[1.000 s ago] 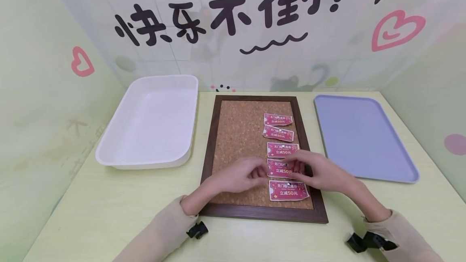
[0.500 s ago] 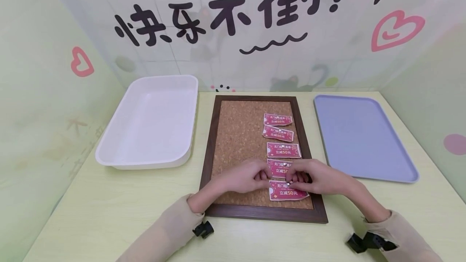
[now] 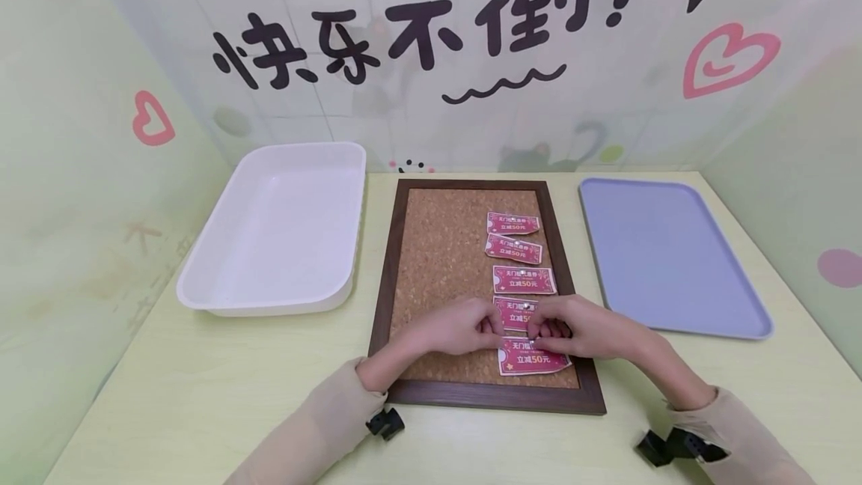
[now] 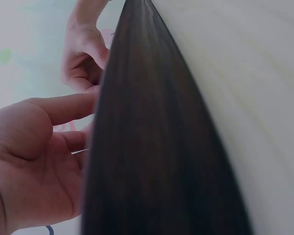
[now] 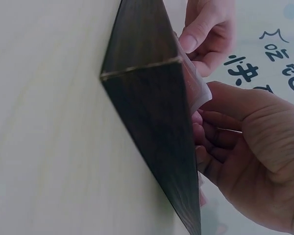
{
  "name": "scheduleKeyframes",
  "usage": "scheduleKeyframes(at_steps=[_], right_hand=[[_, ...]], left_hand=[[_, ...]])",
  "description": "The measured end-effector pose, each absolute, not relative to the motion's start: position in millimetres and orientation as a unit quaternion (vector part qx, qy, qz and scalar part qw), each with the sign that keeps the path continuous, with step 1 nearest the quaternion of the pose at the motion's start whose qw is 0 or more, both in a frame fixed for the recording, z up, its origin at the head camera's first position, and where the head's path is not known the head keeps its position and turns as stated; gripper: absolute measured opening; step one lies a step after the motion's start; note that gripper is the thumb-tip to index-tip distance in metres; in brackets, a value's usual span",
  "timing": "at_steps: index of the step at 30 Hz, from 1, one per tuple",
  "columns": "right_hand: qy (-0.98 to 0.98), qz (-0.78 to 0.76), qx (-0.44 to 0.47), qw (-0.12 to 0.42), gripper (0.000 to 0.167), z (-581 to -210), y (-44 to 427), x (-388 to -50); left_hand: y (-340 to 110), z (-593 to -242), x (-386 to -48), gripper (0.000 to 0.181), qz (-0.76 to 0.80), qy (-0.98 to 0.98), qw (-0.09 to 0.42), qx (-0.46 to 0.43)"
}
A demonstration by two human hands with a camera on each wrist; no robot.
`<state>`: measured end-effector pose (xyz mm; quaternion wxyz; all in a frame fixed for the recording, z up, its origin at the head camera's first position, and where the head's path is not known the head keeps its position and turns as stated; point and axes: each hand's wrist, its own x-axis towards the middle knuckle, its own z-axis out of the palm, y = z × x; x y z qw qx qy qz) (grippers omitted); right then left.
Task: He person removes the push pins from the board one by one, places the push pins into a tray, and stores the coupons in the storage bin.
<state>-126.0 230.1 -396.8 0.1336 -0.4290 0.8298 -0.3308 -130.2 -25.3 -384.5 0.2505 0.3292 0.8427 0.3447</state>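
Several red and white paper coupons (image 3: 522, 280) run in a column down the right side of a cork board (image 3: 438, 245) with a dark wooden frame, each with a small pin near its top. My right hand (image 3: 587, 328) pinches the pushpin (image 3: 532, 343) of the lowest coupon (image 3: 535, 363) between thumb and forefinger. That coupon's right edge lifts off the board in the right wrist view. My left hand (image 3: 459, 325) has its curled fingertips at the coupon's upper left corner; whether they pinch or only press it is hidden.
A deep white tray (image 3: 283, 304) stands left of the board, and a shallow blue-grey tray (image 3: 673, 260) lies to its right. The frame's dark front rail (image 3: 498, 395) faces me on the pale table (image 3: 471, 444). Printed walls close off the back and sides.
My right hand has come down from the second-lowest coupon to the lowest coupon's pin. The left hand has moved slightly right and down, to that coupon's corner.
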Motion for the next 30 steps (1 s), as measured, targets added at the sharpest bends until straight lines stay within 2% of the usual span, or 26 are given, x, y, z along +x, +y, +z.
scheduleKeyframes(at_steps=[17,30], right_hand=[[0.850,-0.304,-0.395,0.172,0.011,-391.4,225.2,-126.3],[0.849,-0.308,-0.395,0.166,0.015,-394.5,223.6,-127.8]], left_hand=[[-22.3,-383.1,-126.8,0.012,0.343,0.855,0.249,0.300],[-21.4,-384.8,-126.9,0.013,0.342,0.856,0.248,0.298]])
